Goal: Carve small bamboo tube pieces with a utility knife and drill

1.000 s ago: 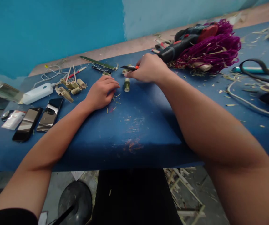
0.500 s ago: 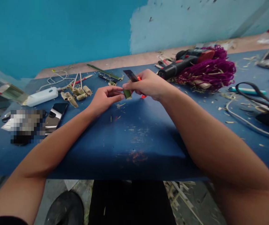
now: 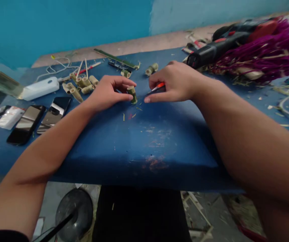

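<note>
My left hand (image 3: 111, 92) is closed, its thumb and fingertips pinching a short green bamboo piece (image 3: 132, 94) that stands nearly upright on the blue table. To its right, my right hand (image 3: 168, 84) is closed around a knife (image 3: 157, 89) with orange-red and black parts. The knife lies low over the table, and its blade is mostly hidden by my fingers. A gap separates my right fingertips from the bamboo piece. Behind the hands lie two other bamboo pieces, one (image 3: 126, 73) near my left fingers and one (image 3: 151, 69) near my right knuckles.
Several cut bamboo tubes (image 3: 86, 81) lie left of my left hand, near a white power strip (image 3: 41, 88). Two phones (image 3: 26, 124) rest at the left. A green bamboo strip (image 3: 116, 57) and marker lie behind. A power drill (image 3: 217, 48) and purple strings (image 3: 262, 55) fill the right back.
My right hand has drawn back slightly from the bamboo piece, and the knife has dropped from a raised angle to low over the table. The bamboo piece now stands more upright.
</note>
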A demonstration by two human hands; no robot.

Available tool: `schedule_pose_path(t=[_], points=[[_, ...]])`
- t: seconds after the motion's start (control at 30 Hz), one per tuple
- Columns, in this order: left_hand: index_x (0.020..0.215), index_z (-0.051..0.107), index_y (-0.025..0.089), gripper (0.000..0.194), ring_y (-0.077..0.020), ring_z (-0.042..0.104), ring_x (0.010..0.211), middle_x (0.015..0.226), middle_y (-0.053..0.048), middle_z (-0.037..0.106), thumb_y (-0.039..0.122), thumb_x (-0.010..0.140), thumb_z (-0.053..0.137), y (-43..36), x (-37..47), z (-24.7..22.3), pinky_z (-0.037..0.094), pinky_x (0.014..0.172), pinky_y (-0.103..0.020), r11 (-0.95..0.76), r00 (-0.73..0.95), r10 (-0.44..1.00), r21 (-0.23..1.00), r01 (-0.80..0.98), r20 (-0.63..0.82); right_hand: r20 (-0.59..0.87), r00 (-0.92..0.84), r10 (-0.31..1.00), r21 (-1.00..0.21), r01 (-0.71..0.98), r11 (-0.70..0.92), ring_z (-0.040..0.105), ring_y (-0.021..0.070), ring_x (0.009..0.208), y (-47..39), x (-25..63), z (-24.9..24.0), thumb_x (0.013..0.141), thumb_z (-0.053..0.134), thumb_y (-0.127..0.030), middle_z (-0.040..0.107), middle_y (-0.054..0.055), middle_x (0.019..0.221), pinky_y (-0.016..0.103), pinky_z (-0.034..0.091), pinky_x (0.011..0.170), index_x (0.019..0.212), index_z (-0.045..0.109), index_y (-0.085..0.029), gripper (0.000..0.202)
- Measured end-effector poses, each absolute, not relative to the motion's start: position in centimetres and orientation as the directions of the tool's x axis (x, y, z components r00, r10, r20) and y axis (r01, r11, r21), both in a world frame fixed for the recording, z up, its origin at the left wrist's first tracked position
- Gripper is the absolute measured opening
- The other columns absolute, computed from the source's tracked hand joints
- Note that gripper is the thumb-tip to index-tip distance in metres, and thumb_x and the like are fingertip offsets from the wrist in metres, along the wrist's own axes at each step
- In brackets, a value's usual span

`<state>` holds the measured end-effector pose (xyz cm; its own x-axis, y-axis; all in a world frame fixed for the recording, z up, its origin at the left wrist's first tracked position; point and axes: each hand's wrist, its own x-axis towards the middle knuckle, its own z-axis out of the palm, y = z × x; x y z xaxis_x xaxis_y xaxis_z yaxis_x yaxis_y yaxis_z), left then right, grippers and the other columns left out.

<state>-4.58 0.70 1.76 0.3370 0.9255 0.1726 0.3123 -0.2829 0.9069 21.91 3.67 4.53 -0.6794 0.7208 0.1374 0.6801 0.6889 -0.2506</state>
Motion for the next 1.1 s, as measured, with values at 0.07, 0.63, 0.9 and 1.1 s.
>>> schedule_pose_path(t=[0.07,0.63,0.9,1.1], points=[[0.104,0.088,0.022,0.035,-0.0187,0.074,0.088,0.092,-0.003,0.083,0.016,0.071,0.099,0.9,-5.1,2.1,0.064,0.088,-0.039,-0.31,0.356,0.916,0.891,0.331,0.186,0.093,-0.705,0.703,-0.204,0.677,0.707,0.07,0.0291,0.095,3.8,21.8,4.1,0.101,0.066,-0.074,0.073,0.007,0.084,0.038,0.043,0.086,0.089,0.074,-0.022,0.054],[0.096,0.091,0.013,0.015,-0.0109,0.073,0.077,0.082,-0.001,0.083,0.005,0.084,0.096,-1.0,-2.8,3.4,0.058,0.076,-0.027,-0.19,0.192,0.974,0.901,0.39,0.122,0.208,-0.461,0.863,0.023,0.884,0.467,0.07,0.0351,0.093,1.7,18.5,2.9,0.103,0.042,-0.044,0.077,0.016,0.089,0.04,0.025,0.067,0.085,0.074,-0.021,0.043],[0.097,0.092,0.011,0.02,-0.0186,0.082,0.092,0.084,0.002,0.086,0.003,0.08,0.096,-1.8,-2.5,3.6,0.061,0.085,-0.031,-0.254,0.189,0.964,0.85,0.461,0.185,0.166,-0.425,0.89,0.063,0.905,0.42,0.071,0.0583,0.127,1.1,17.8,2.7,0.105,0.034,-0.045,0.079,0.034,0.12,0.058,0.052,0.089,0.121,0.084,-0.005,0.067],[0.092,0.09,0.012,0.021,-0.0083,0.078,0.083,0.078,0.01,0.082,-0.004,0.078,0.094,-2.6,-1.9,3.8,0.061,0.085,-0.02,-0.282,0.157,0.959,0.851,0.444,0.236,0.19,-0.414,0.89,-0.036,0.903,0.427,0.061,0.0622,0.139,0.8,17.6,2.5,0.102,0.031,-0.048,0.073,0.038,0.131,0.069,0.048,0.106,0.126,0.077,0.012,0.079]])
